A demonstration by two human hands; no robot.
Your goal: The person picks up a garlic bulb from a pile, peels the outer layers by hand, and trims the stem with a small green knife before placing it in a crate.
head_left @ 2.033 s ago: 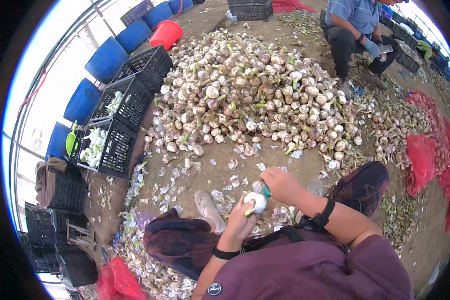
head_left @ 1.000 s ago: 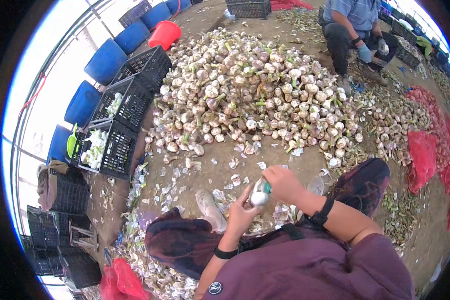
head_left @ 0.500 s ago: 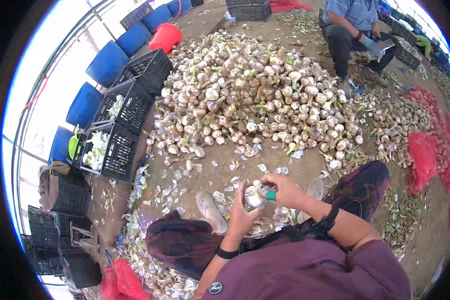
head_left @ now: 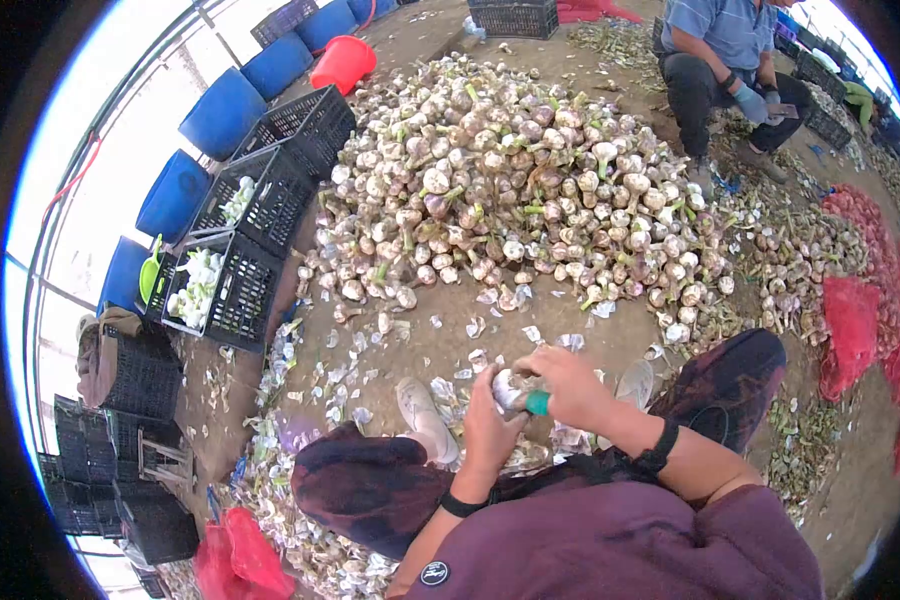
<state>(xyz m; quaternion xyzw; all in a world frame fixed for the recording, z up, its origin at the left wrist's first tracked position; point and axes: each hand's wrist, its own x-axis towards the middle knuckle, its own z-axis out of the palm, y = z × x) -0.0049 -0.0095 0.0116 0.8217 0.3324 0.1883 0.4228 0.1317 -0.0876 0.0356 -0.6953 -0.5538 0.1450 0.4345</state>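
Note:
My left hand [head_left: 488,420] is closed around a garlic bulb [head_left: 507,389], pale and partly stripped of its skin, held above the ground between my knees. My right hand [head_left: 568,388] meets it from the right, fingers curled over the bulb's top and side. A green-handled tool [head_left: 537,402] shows under the right fingers; its working end is hidden. In front of my shoes, a large heap of unpeeled garlic bulbs [head_left: 510,190] spreads over the floor. Loose papery skins [head_left: 342,392] lie around my feet.
Black crates [head_left: 245,285] at the left hold white garlic, with blue barrels [head_left: 173,193] behind them. A red bucket [head_left: 344,64] stands beyond. Another person [head_left: 722,75] sits at the upper right wearing gloves. Red mesh bags [head_left: 852,325] lie at the right.
My right fingers have moved in over the top of the garlic bulb, covering more of it. The view has shifted slightly. The other person's gloved hands have moved closer together.

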